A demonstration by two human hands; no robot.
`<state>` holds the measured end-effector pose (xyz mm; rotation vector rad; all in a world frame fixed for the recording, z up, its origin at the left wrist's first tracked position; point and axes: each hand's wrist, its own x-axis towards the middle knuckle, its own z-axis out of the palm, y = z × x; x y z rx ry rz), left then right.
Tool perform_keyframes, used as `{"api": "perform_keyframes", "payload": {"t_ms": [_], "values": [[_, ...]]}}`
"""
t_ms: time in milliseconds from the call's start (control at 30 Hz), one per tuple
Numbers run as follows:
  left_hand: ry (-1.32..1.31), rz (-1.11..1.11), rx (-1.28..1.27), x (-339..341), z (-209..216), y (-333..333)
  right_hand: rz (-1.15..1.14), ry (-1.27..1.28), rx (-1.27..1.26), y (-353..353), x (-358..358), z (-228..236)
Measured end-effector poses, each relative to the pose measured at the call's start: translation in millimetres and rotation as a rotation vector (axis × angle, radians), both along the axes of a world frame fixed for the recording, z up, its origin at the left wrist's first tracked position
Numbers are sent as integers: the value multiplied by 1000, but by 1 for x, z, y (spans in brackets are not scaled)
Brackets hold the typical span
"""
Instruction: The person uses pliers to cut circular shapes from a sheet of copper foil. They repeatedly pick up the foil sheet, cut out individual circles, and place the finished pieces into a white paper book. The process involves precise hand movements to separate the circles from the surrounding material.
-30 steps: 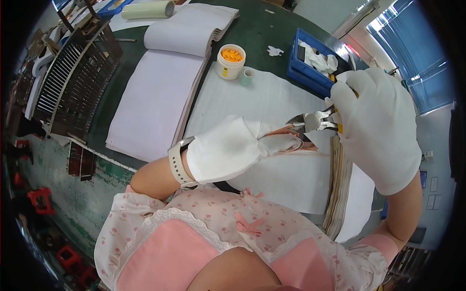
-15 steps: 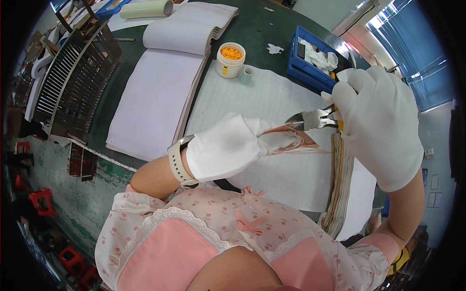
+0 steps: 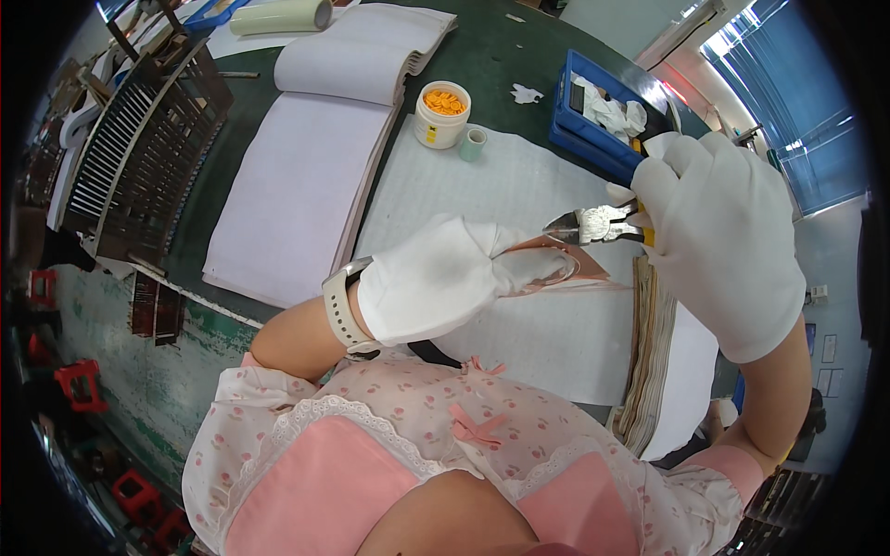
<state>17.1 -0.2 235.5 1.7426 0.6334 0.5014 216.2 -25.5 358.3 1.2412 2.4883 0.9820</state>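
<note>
My left hand point(image 3: 431, 278), in a white glove with a watch at the wrist, is closed on a thin copper-coloured sheet piece point(image 3: 590, 267). Fine copper strands trail off its right side. My right hand point(image 3: 721, 246), also gloved in white, grips cutting pliers point(image 3: 601, 224) with yellow and black handles. The pliers' jaws meet the upper edge of the copper piece, just beyond my left fingertips. Whether the jaws bite into it I cannot tell. Both hands are above a white sheet point(image 3: 519, 195) on the green table. My glove hides much of the copper piece.
Beyond the hands stand a white tub point(image 3: 441, 116) of orange pieces and a small pale green roll point(image 3: 473, 143). Large paper stacks point(image 3: 287, 185) lie left, another stack point(image 3: 644, 343) right. A blue bin point(image 3: 593, 120) holds white cloths; a slatted brown rack point(image 3: 139, 148) stands far left.
The pliers have turned slightly in my right hand, which has shifted a little. More of the copper piece's flat face shows. My left hand stays nearly where it was.
</note>
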Motion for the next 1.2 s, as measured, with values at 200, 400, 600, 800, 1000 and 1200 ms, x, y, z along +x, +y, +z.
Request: {"api": "perform_keyframes", "payload": {"t_ms": [200,400,600,800,1000,1200], "values": [[-109,14,68,-3,-2,0,-51,3,-57,0,-1,0],[-107,-1,-17,-4,1,2,-36,48,-68,1,2,-5],[-81,34,24,-2,-4,0,-55,72,-76,1,2,-8],[8,34,127,-2,-1,-1,-96,17,-92,-2,0,-8],[-43,31,90,-2,0,-2,-96,33,-108,-1,2,-10],[-157,44,-149,-4,3,-4,-57,52,-102,0,0,-8]]}}
